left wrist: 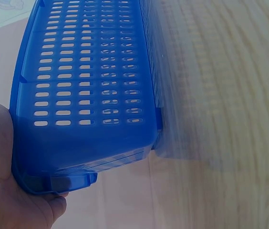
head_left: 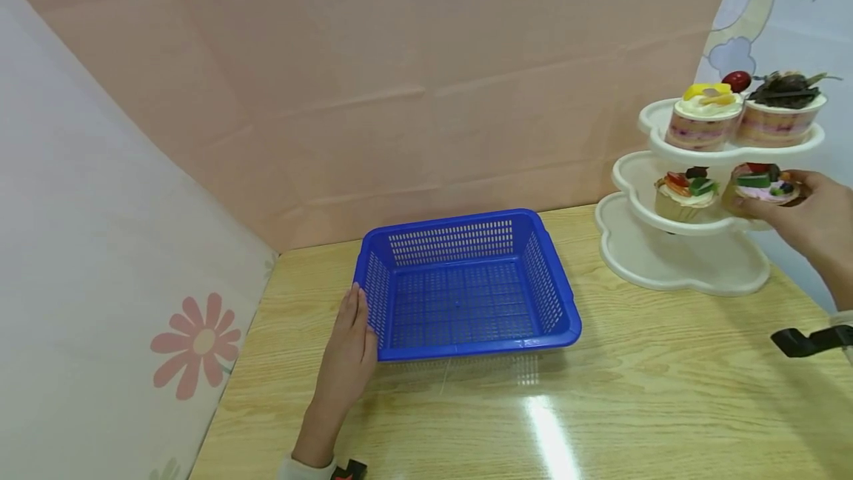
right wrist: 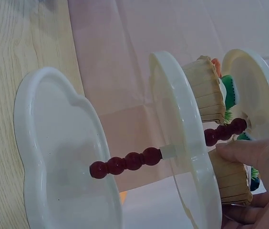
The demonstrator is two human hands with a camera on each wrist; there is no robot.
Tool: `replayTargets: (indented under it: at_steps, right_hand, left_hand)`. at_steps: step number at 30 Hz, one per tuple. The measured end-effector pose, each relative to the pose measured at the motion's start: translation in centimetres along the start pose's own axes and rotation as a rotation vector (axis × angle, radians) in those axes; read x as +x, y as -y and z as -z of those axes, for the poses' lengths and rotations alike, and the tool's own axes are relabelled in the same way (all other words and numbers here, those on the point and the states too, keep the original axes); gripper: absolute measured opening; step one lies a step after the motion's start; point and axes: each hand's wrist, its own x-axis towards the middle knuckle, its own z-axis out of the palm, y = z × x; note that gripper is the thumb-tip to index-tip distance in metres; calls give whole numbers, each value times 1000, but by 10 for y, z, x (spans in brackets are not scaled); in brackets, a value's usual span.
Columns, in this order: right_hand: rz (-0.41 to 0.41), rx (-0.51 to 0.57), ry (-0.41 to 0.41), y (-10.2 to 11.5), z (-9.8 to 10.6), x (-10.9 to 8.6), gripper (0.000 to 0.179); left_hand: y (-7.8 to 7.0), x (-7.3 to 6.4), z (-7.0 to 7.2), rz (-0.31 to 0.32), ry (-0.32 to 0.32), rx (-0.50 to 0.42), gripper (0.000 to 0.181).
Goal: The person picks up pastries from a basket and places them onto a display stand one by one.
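My right hand (head_left: 816,217) grips a fruit-topped cupcake (head_left: 760,187) in a brown paper cup, on the middle tier of a white three-tier cake stand (head_left: 686,250). Thumb and fingers lie on either side of the paper cup (right wrist: 229,179) in the right wrist view. Left of it on that tier sits a second fruit-topped cupcake (head_left: 686,195). At the near left corner of a blue plastic basket (head_left: 460,350), my left hand (head_left: 349,347) rests its straight fingers along the rim. Nothing lies inside the basket.
On the top tier stand a cake cup with yellow fruit (head_left: 705,117) and one with dark topping (head_left: 781,111). The wooden table (head_left: 640,391) meets a pink cloth backdrop (head_left: 320,110) behind and a white flowered one (head_left: 106,258) at left. Dark red beaded posts (right wrist: 125,163) join the tiers.
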Motion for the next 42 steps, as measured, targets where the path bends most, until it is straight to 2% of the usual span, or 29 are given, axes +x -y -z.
replayTargets:
  at_steps: [5,14,22,35,42]
  right_hand:
    - [26,-13,-13,3,0,-1,81]
    - [18,-32,-13,5,-1,-2,84]
    - [12,-77,-42,7,-5,-2,85]
    - [78,-88,-116,8,-10,-2,77]
    - [63,-91,-119,8,-11,-1,77]
  left_hand:
    - [-1,0,1,1,7,0,52]
    - [0,0,1,10,18,-2,53]
    - [3,1,-2,-3,7,-2,53]
    - [5,2,-2,-6,5,-4,52]
    - [6,2,-3,-4,9,-2,53]
